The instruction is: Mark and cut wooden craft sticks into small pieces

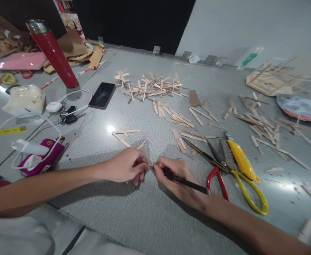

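Observation:
My right hand (176, 173) grips a slim black pen (191, 183), its tip pointing left. Thumb and fingers of my left hand (130, 164) pinch a tiny pale wooden piece (149, 166), mostly hidden by the fingertips; the pen tip meets it or is very close. Just beyond my left hand, joined craft sticks (126, 131) form an angled shape, and a pointed stick piece (144, 142) lies beside it. To the right of my right hand are scissors (223, 164) with one red and one yellow handle, and a yellow-handled cutter or saw (242, 159).
Loose craft sticks (180, 118) and a stick pile (155, 86) lie ahead; more sticks (267, 129) spread right. At left are a phone (102, 95), keys (70, 115), a purple power bank (43, 156) with white cable, and a tall red flask (53, 53). A wooden frame (272, 79) stands far right.

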`<state>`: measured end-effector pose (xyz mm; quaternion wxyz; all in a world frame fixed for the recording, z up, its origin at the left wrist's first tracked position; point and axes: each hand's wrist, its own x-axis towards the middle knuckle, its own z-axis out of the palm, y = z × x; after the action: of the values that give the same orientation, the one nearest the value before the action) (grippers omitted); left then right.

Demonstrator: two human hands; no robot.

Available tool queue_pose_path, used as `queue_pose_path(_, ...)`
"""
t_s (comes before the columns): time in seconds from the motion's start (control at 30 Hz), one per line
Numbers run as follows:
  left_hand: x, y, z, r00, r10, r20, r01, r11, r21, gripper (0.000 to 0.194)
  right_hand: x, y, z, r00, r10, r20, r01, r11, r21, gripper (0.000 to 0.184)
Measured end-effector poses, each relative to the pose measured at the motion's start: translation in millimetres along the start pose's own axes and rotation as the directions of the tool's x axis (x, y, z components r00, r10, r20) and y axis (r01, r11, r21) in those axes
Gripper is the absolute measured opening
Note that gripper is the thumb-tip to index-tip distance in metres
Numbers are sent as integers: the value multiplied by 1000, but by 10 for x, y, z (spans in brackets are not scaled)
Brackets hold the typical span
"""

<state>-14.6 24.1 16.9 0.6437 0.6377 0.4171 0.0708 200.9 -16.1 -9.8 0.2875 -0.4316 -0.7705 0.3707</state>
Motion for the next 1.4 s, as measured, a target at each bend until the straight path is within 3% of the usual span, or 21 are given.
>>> queue_pose_path(0.2,3,9,11,1000,-21,-7,21,1000,22,21,-8,23,23,1000,17,5,-17,1000,-14,33)
queue_pose_path(0.43,-4,-17,9,1000,12,5,-12,999,-30,24,39,-14,9,999,-43,-31,41,998,-56,34)
queue_pose_path(0.63,-12,-11,8,1000,-6,1,6,998,-67,21,-33,-38,14,993,27,-119,-17,997,80,35)
queue_pose_path(0.7,-14,1,13,1000,-22,-2,22,996,-88,20,-87,-23,18,976,46,-215,-19,992,127,31)
queue_pose_path(0.77,-13,5,22,999,-17,-26,14,993,-117,18,-114,0,12,925,66,-373,-9,988,152,26)
queue_pose_path(0.83,-8,-2,33,998,13,-66,-23,988,-151,18,-96,19,-14,874,101,-476,-16,984,179,34)
queue_pose_path(0.87,-3,-11,38,996,38,-86,-52,985,-165,19,-70,26,-35,870,133,-475,-34,977,211,41)
queue_pose_path(0.97,12,-42,43,984,117,-134,-141,972,-187,24,37,39,-109,885,272,-377,-114,913,391,53)
queue_pose_path(1.07,21,-58,36,978,146,-147,-179,952,-247,29,116,50,-159,844,394,-365,-108,790,603,51)
queue_pose_path(1.13,17,-54,32,977,165,-134,-199,932,-302,31,128,46,-163,854,436,-285,-133,712,689,48)
queue_pose_path(1.27,-23,-26,45,970,228,-83,-243,906,-346,34,89,-21,-126,938,339,76,-284,622,730,36)
queue_pose_path(1.4,-69,8,78,977,200,-75,-213,905,-367,38,54,-74,-105,945,269,186,-308,536,786,27)
